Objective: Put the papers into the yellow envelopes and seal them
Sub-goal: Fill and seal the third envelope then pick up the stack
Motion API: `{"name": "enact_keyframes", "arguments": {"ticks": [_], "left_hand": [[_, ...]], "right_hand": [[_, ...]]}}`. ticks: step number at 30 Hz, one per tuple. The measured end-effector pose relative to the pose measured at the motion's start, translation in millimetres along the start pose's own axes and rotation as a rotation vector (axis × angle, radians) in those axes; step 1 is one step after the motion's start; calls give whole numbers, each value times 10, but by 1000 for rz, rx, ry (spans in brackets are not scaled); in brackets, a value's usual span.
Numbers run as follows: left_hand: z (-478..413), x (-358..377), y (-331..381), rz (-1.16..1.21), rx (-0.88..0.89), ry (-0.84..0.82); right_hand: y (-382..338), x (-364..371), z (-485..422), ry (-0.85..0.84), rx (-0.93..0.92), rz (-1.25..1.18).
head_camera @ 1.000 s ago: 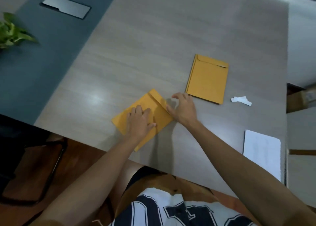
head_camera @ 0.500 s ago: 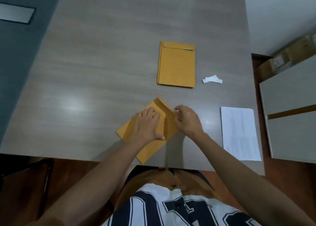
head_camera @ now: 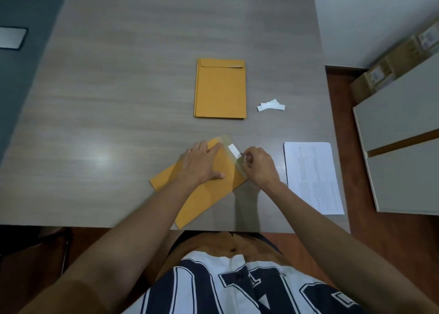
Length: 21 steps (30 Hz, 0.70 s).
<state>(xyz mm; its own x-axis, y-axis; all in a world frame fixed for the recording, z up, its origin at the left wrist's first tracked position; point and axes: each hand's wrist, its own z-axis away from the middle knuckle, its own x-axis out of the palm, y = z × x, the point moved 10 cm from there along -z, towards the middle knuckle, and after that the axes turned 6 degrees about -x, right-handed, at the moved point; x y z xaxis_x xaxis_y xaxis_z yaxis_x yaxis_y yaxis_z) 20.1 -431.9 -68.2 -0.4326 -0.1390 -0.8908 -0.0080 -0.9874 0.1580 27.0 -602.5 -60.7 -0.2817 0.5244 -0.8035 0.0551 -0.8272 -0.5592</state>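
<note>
Left hand (head_camera: 202,164) flat on envelope (head_camera: 204,202) (corner reaching table (head_camera: 118,123) edge); right hand (head_camera: 260,169) pinches white strip (head_camera: 234,151).

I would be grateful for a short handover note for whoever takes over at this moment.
Left hand: flat, pressing the near envelope to the table.
Right hand: fingers pinch the white backing strip on its open flap.
Far stack of envelopes, with peeled strips beside it, looks finished.
To do: peel strip, fold and press flap; printed papers at right remain unpacked.
</note>
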Motion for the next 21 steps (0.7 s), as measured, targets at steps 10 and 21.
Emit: {"name": "enact_keyframes", "arguments": {"ticks": [10,21], "left_hand": [[-178,33,143,-29,-10,-55],[-278,73,104,7,7,-75]], "right_hand": [[-65,4,-68,-114,-94,92],[-285,67,-341,-328,-324,436]]}}
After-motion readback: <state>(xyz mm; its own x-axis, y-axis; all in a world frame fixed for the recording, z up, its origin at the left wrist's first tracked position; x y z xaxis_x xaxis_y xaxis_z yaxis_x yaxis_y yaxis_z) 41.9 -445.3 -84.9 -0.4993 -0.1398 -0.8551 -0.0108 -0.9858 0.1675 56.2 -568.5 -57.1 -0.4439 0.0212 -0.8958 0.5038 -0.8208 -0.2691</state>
